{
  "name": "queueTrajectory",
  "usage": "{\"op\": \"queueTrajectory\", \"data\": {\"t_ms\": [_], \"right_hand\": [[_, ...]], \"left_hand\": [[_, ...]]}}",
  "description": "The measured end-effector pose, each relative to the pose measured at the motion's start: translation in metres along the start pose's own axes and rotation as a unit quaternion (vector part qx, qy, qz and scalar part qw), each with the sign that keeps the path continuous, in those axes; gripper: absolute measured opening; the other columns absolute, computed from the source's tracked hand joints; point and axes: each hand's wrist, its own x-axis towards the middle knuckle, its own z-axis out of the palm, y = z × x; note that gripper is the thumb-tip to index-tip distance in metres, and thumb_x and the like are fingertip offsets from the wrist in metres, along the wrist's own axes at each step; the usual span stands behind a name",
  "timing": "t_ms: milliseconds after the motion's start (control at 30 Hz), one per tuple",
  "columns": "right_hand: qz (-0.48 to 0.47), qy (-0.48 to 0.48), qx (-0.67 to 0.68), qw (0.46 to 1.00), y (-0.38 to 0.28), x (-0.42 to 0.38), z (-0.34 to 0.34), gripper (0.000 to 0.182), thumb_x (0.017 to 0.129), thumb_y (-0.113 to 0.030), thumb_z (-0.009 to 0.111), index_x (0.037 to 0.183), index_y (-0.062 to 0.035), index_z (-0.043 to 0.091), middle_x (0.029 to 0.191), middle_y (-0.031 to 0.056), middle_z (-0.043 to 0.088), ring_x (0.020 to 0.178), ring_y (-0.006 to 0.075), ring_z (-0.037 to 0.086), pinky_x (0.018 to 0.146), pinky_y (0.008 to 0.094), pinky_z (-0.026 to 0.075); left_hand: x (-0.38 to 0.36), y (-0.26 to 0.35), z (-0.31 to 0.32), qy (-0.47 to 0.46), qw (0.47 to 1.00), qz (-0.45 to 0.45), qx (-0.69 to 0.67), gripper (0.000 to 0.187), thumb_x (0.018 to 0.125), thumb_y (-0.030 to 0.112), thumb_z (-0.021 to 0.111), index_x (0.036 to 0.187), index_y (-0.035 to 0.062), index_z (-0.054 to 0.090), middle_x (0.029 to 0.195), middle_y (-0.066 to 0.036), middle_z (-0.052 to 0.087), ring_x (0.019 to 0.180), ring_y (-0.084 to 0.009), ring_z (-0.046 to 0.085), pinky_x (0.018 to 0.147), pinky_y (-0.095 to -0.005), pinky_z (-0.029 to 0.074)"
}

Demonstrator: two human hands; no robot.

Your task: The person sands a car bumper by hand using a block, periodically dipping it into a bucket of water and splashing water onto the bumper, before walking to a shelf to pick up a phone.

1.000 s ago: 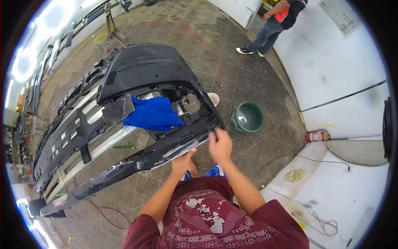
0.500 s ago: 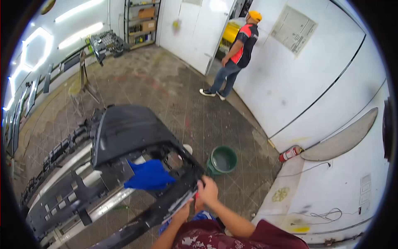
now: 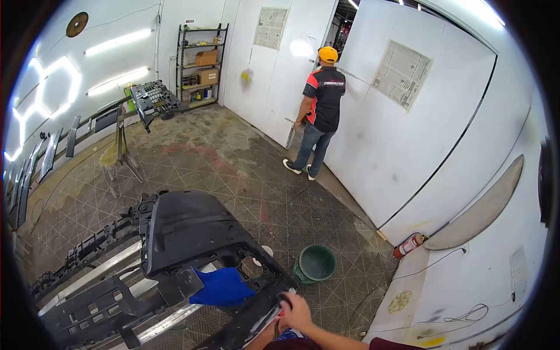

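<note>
A black plastic car bumper (image 3: 189,230) rests across metal supports at the lower left. My right hand (image 3: 297,314) is at its near right corner, fingers curled, with a small dark and reddish piece showing beneath them; I cannot tell what it is. Low in the view, my left hand (image 3: 263,337) lies against the bumper's near edge, its fingers mostly hidden. A pale, scuffed strip runs along that edge by both hands. A blue cloth (image 3: 221,287) is draped over the bumper's middle, left of my hands.
A green bucket (image 3: 315,263) with liquid stands on the floor beyond the bumper. Another person (image 3: 322,111) stands by the white sliding doors (image 3: 373,128). A fire extinguisher (image 3: 409,245) sits at the right wall, a shelf rack (image 3: 200,64) at the back.
My view has tilted up, so the bumper and hands sit lower. My right hand has its fingers more curled at the corner. The other person has turned toward the doors, and the door gap is narrower.
</note>
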Motion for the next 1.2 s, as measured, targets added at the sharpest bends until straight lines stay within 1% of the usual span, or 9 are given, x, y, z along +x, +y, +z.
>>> {"op": "queueTrajectory", "data": {"t_ms": [133,367,467,633,733,800,1033,1100,1200], "right_hand": [[0.115,0.001,-0.024,0.993,0.071,0.047,0.022,0.039,0.1,-0.03,0.068,0.13,-0.0054,0.07,0.128,0.0226,0.072,0.119,0.0474,0.066,0.103,0.0537,0.052],[-0.052,0.018,-0.003,0.998,0.017,0.003,0.011,0.041,0.096,-0.028,0.073,0.132,-0.0111,0.072,0.126,0.0201,0.076,0.119,0.0434,0.07,0.103,0.0528,0.054],[0.171,-0.027,-0.028,0.984,0.048,0.036,0.009,0.039,0.095,-0.026,0.074,0.131,-0.0099,0.072,0.125,0.0217,0.075,0.119,0.0441,0.069,0.102,0.0527,0.055],[-0.012,-0.018,-0.019,1.0,-0.03,-0.018,-0.01,0.038,0.096,-0.026,0.074,0.129,-0.0075,0.071,0.129,0.0241,0.072,0.121,0.0439,0.068,0.1,0.0519,0.056],[-0.008,-0.006,-0.016,1.0,0.008,0.011,0.001,0.041,0.096,-0.024,0.076,0.131,-0.006,0.07,0.125,0.0229,0.074,0.123,0.043,0.069,0.104,0.0485,0.055],[0.15,-0.036,-0.031,0.988,0.015,0.038,-0.003,0.04,0.097,-0.024,0.076,0.132,-0.007,0.07,0.123,0.0224,0.075,0.12,0.0423,0.071,0.102,0.048,0.055],[-0.078,-0.004,-0.054,0.996,0.017,0.004,0.007,0.044,0.099,-0.027,0.073,0.135,-0.0038,0.067,0.125,0.0253,0.074,0.121,0.0423,0.07,0.103,0.0463,0.055],[0.071,-0.004,-0.037,0.997,0.04,0.04,0.008,0.044,0.098,-0.026,0.073,0.135,-0.0023,0.067,0.126,0.0266,0.073,0.122,0.0438,0.07,0.104,0.0465,0.055],[0.012,0.024,-0.068,0.997,0.038,0.039,0.017,0.044,0.098,-0.024,0.072,0.135,-0.0014,0.067,0.126,0.0257,0.074,0.12,0.0461,0.07,0.106,0.0478,0.054]], "left_hand": [[0.004,-0.004,0.001,-0.015,0.997,0.039,0.067,0.033,0.104,0.033,0.069,0.124,0.009,0.08,0.129,-0.018,0.076,0.121,-0.039,0.071,0.111,-0.0507,0.052],[0.02,-0.004,-0.007,-0.028,0.994,0.048,0.09,0.033,0.103,0.032,0.069,0.125,0.0094,0.08,0.131,-0.019,0.075,0.122,-0.0394,0.071,0.111,-0.0511,0.052],[0.012,-0.008,0.0,-0.034,0.993,0.059,0.101,0.033,0.103,0.032,0.069,0.125,0.0097,0.08,0.132,-0.019,0.075,0.122,-0.0396,0.071,0.111,-0.0513,0.052],[0.013,-0.009,-0.006,-0.027,0.991,0.065,0.114,0.033,0.102,0.031,0.068,0.125,0.01,0.08,0.133,-0.019,0.074,0.123,-0.04,0.07,0.111,-0.0516,0.051],[0.006,-0.01,0.004,-0.031,0.989,0.072,0.123,0.033,0.102,0.031,0.068,0.125,0.0102,0.08,0.134,-0.019,0.074,0.124,-0.0402,0.07,0.112,-0.0517,0.051],[0.003,-0.011,0.006,-0.028,0.988,0.079,0.132,0.033,0.102,0.031,0.068,0.125,0.0103,0.08,0.134,-0.019,0.074,0.124,-0.0403,0.07,0.112,-0.0519,0.051],[0.0,-0.011,0.003,-0.003,0.969,0.135,0.207,0.033,0.101,0.03,0.068,0.125,0.0108,0.08,0.136,-0.02,0.073,0.125,-0.0408,0.069,0.112,-0.0523,0.051],[0.0,-0.01,-0.001,0.018,0.955,0.164,0.247,0.033,0.101,0.03,0.067,0.125,0.011,0.08,0.137,-0.02,0.073,0.125,-0.0409,0.069,0.112,-0.0524,0.051],[-0.001,-0.018,0.014,0.015,0.991,0.13,0.038,0.042,0.103,0.028,0.058,0.14,0.0121,0.072,0.151,-0.022,0.062,0.141,-0.0418,0.058,0.123,-0.0531,0.041]]}}
